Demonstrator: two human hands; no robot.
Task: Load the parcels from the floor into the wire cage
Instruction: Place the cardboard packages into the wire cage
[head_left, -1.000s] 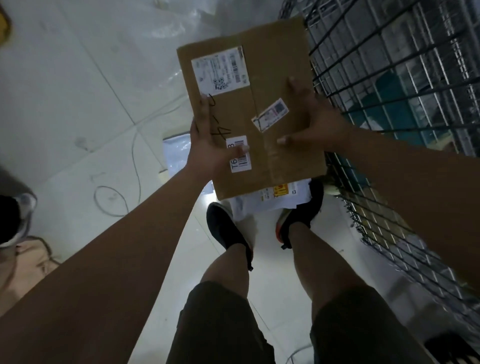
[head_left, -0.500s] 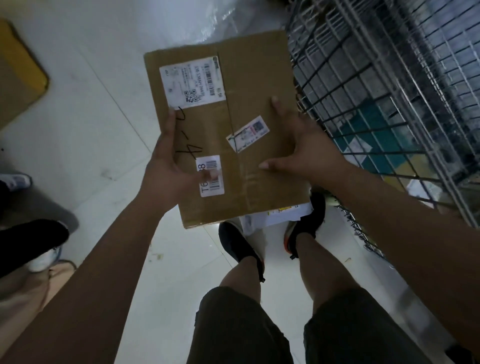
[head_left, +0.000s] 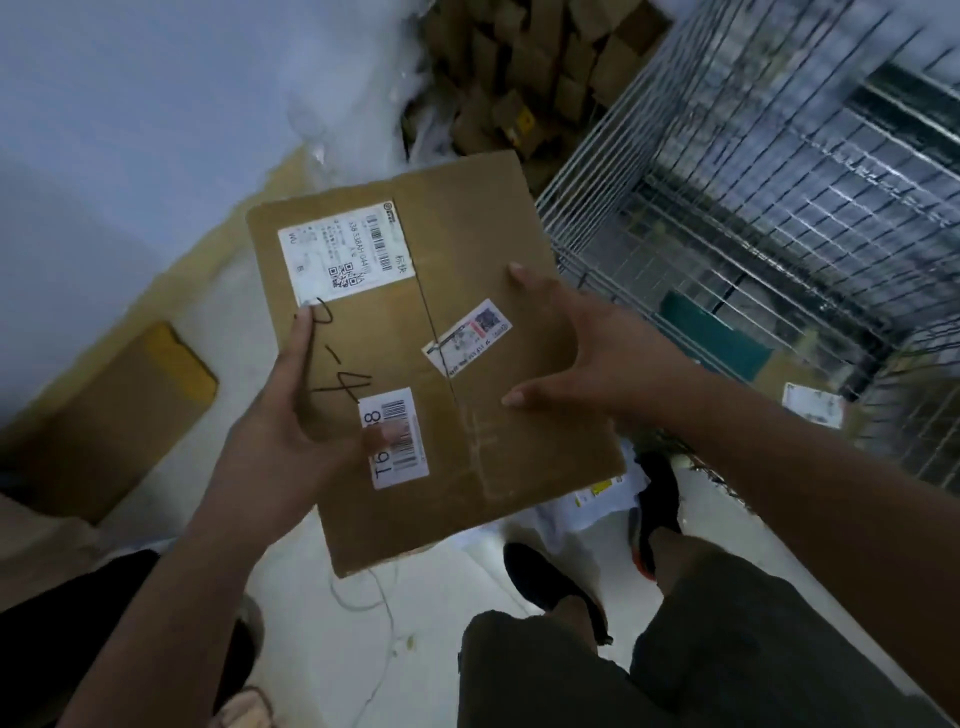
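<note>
box (head_left: 467, 353): long axis runs up-frame | left hand (head_left: 291, 431), right hand (head_left: 587, 364): apparently pinch its side edges | wire cage (head_left: 753, 208): upper right, nearer right hand

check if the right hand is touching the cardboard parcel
Touching. The head view shows the right hand with its thumb and forefinger tips lying on top of the cardboard parcel, near its right edge, with no gap.
</note>
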